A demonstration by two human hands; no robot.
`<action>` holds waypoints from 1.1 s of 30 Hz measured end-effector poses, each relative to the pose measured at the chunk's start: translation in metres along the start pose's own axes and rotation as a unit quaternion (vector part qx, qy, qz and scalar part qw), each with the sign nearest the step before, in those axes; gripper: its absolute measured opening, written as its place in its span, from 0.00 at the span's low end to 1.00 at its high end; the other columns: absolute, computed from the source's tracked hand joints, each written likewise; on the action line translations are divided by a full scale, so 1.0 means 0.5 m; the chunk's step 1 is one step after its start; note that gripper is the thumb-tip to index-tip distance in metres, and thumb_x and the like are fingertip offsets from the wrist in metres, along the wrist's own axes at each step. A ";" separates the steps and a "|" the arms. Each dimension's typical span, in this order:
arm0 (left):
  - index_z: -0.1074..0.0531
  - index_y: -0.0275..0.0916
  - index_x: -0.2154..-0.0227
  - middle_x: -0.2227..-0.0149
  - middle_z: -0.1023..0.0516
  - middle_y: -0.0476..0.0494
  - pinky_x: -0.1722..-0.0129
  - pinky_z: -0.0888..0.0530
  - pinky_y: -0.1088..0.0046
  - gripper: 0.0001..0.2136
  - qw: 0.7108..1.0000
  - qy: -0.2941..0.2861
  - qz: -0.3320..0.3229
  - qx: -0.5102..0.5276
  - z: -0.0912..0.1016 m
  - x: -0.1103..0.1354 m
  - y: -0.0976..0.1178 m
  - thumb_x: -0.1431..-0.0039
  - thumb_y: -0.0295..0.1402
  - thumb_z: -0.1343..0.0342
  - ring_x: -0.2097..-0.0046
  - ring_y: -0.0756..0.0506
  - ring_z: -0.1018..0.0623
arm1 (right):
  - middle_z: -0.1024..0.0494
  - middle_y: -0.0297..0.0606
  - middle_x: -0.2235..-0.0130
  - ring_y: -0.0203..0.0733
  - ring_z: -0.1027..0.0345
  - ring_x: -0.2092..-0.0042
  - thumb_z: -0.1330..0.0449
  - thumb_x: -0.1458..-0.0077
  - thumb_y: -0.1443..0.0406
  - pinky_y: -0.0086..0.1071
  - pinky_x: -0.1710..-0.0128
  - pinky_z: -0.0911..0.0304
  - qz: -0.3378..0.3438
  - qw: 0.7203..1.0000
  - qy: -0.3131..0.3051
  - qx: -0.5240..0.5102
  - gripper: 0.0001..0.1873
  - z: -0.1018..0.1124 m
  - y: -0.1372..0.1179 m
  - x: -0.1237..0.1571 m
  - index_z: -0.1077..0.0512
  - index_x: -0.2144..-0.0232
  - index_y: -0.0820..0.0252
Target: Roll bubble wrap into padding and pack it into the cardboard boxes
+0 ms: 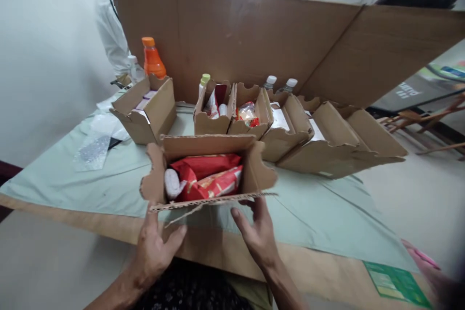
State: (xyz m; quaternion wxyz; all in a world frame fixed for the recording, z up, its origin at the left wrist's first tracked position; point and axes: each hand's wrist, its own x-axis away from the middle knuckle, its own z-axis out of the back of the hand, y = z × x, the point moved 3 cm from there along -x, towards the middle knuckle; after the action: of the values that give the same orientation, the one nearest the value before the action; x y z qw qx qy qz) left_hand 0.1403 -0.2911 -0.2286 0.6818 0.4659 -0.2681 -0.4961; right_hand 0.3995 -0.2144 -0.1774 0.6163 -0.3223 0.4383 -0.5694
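A cardboard box [208,139] is right in front of me, its open top facing up and toward me. Inside lie red shiny packets [209,177] and a white rolled bundle [173,184]. My left hand [156,240] grips the box at its lower left, thumb stretched along the near side, other fingers mostly hidden by the cardboard. At the lower right my right hand [257,232] holds it too, thumb in front and fingertips partly hidden behind the near edge. A loose string [183,215] hangs from the near edge, between the hands.
Behind stand several similar boxes: one with purple-white packs [163,109] at left, others [329,123] in a row to the right. An orange bottle [152,60] and clear bottles stand behind them. A tall cardboard panel [254,34] closes the back. Plastic wrap [92,150] lies at left.
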 end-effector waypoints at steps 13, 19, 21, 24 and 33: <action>0.56 0.45 0.27 0.31 0.42 0.27 0.37 0.30 0.41 0.40 0.993 0.097 0.060 0.020 0.019 0.046 -0.022 0.36 0.42 0.42 0.39 0.29 0.25 | 0.38 0.56 0.30 0.56 0.39 0.34 0.47 0.37 0.43 0.48 0.39 0.36 0.125 0.977 -0.134 -0.109 0.44 -0.285 -0.074 -0.234 0.47 0.29 0.64; 0.53 0.45 0.27 0.28 0.47 0.26 0.40 0.27 0.42 0.39 0.992 0.115 0.030 0.043 0.001 0.026 -0.022 0.37 0.39 0.41 0.41 0.31 0.23 | 0.42 0.55 0.28 0.57 0.47 0.28 0.55 0.36 0.36 0.54 0.31 0.45 0.158 0.977 -0.096 -0.103 0.48 -0.348 -0.060 -0.254 0.47 0.28 0.63; 0.53 0.46 0.27 0.28 0.48 0.27 0.39 0.28 0.41 0.39 0.992 0.114 0.027 0.038 -0.001 0.023 -0.029 0.36 0.38 0.41 0.41 0.31 0.23 | 0.44 0.52 0.27 0.55 0.50 0.27 0.57 0.34 0.37 0.53 0.30 0.47 0.171 0.977 -0.085 -0.092 0.46 -0.357 -0.063 -0.250 0.48 0.27 0.60; 0.52 0.47 0.27 0.28 0.47 0.28 0.40 0.26 0.43 0.39 0.994 0.104 0.012 0.032 -0.003 0.015 -0.040 0.37 0.38 0.40 0.41 0.31 0.22 | 0.44 0.49 0.27 0.52 0.52 0.26 0.58 0.31 0.41 0.52 0.28 0.50 0.203 0.974 -0.072 -0.075 0.41 -0.363 -0.065 -0.239 0.47 0.27 0.57; 0.54 0.51 0.26 0.24 0.54 0.36 0.39 0.25 0.49 0.40 0.994 0.042 -0.103 0.021 -0.032 -0.095 0.010 0.37 0.31 0.42 0.27 0.29 0.42 | 0.32 0.53 0.34 0.52 0.40 0.31 0.55 0.31 0.47 0.54 0.31 0.45 0.107 0.991 -0.043 -0.071 0.32 -0.374 0.053 -0.205 0.33 0.37 0.61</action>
State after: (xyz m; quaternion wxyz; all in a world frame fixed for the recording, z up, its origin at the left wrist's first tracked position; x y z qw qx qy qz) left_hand 0.1382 -0.2410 -0.2262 0.6278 0.5255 -0.2006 -0.5380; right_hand 0.2445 -0.0908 -0.2596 0.6671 -0.3407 0.4832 -0.4532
